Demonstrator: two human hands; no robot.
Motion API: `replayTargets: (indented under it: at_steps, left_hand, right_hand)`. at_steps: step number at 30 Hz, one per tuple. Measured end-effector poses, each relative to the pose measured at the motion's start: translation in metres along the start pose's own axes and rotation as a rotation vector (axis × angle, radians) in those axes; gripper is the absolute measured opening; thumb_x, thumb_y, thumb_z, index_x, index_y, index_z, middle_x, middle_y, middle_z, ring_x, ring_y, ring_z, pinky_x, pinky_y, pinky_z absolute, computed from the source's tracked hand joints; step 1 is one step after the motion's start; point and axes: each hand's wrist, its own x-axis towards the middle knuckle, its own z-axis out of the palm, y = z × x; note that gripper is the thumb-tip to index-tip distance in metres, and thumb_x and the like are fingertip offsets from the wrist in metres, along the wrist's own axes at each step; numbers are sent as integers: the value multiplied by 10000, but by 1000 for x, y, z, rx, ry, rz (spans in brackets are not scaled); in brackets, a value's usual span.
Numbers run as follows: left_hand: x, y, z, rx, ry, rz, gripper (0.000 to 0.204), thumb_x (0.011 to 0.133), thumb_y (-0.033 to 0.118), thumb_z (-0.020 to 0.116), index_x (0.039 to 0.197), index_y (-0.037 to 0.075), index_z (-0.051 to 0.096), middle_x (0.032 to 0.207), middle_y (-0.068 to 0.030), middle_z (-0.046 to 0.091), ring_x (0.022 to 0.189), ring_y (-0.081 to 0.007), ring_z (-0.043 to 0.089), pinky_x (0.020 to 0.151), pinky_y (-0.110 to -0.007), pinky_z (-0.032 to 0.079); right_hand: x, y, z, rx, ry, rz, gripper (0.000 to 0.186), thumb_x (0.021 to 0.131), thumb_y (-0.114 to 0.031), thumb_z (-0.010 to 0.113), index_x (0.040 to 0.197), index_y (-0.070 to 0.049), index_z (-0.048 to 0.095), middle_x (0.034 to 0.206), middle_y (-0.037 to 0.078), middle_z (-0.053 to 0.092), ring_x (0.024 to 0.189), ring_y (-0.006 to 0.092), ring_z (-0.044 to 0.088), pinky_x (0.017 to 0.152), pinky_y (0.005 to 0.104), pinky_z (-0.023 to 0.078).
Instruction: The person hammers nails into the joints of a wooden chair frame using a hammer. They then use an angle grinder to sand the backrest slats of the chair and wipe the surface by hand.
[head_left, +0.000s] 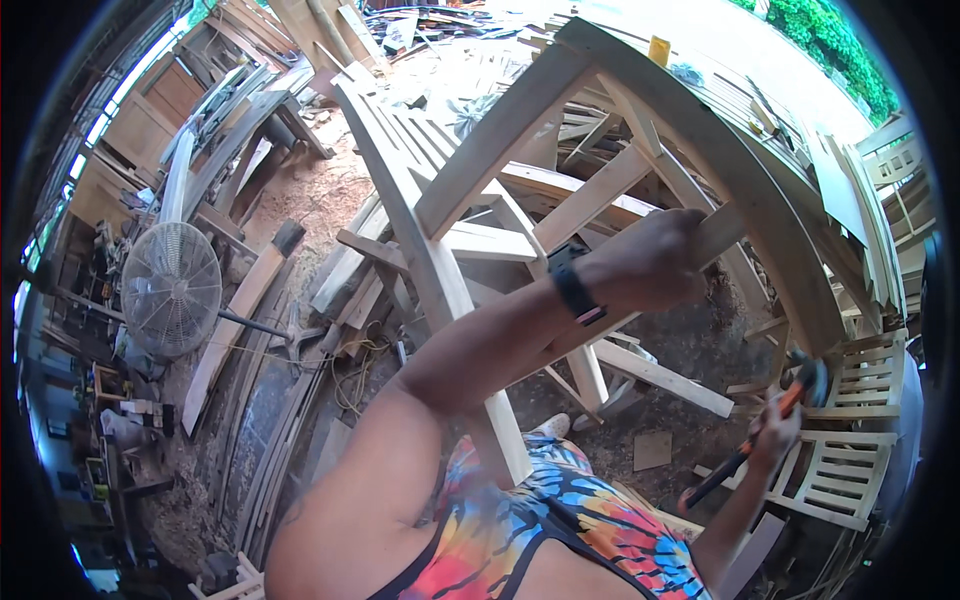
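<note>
A large unfinished wooden chair frame (720,125) of pale timber stands tilted in front of me, with slats on its left side. My left hand (655,260), with a dark watch on the wrist, reaches across it. Its fingers are closed round a wooden rail (722,232) of the frame. Lower right, my right hand (775,432) grips a hammer (797,390) with an orange and black handle. The dark hammer head is close to the lower end of the frame's curved beam; whether they touch I cannot tell.
A round standing fan (171,289) is on the left, near long planks (240,330) and a loose cable (350,375). Slatted wooden pieces (842,470) lie at the right. A workbench (245,140) stands far left; sawdust and scrap wood cover the floor behind.
</note>
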Motion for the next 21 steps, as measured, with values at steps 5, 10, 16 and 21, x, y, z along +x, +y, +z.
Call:
replayTargets:
  at_steps: [5, 10, 16, 21]
  left_hand:
    - [-83, -17, -10, 206, 181, 334, 500, 773, 111, 755, 1209, -53, 575, 918, -190, 687, 814, -279, 707, 749, -391, 568]
    - [-181, -45, -24, 25, 187, 284, 368, 756, 22, 701, 1117, -12, 637, 825, -124, 676, 766, -222, 685, 727, -342, 523]
    - [-283, -88, -23, 60, 329, 307, 371, 767, 44, 774, 1123, 13, 673, 1012, -126, 721, 975, -268, 697, 855, -364, 541]
    - [-331, -131, -2, 5, 433, 183, 285, 821, 118, 809, 1054, 11, 684, 998, -111, 700, 906, -220, 689, 789, -351, 556]
  right_hand:
    - [107, -30, -12, -78, 103, -475, 191, 975, -248, 682, 996, -70, 615, 682, -7, 530, 493, 71, 452, 451, 245, 336]
    - [140, -101, 28, -420, -174, -124, 311, 975, -264, 682, 1157, -12, 668, 896, 18, 661, 718, 51, 575, 602, 225, 428]
    - [133, -126, 101, -429, -387, -286, 333, 997, -292, 639, 1178, -14, 672, 1032, 67, 720, 850, 95, 644, 780, 276, 506]
    - [104, -125, 136, -193, -688, -48, 385, 1017, -367, 611, 1193, -28, 655, 1027, 56, 710, 864, 104, 637, 782, 274, 497]
